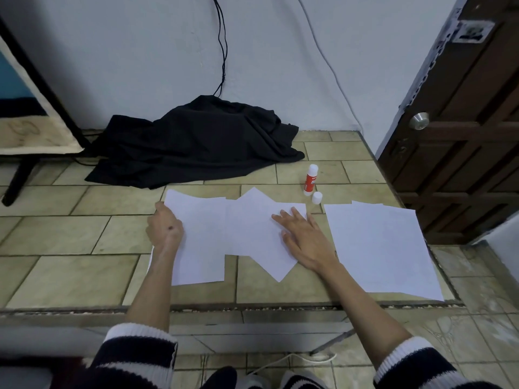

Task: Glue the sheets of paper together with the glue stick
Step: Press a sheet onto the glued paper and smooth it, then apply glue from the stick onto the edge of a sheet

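glue stick (310, 179) label — unreadable

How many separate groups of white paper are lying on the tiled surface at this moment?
2. One overlapping cluster lies under both hands, at centre. One stack lies to the right, apart from it. Sheets within each overlap, so the exact sheet count is hidden.

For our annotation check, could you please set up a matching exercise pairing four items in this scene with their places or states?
1. glue stick
2. cap
3. black cloth
4. right hand

A. heaped against the wall
B. standing upright, uncapped
C. pressed flat on the overlapped sheets
D. off, beside the stick's base

Pairs: 1-B, 2-D, 3-A, 4-C
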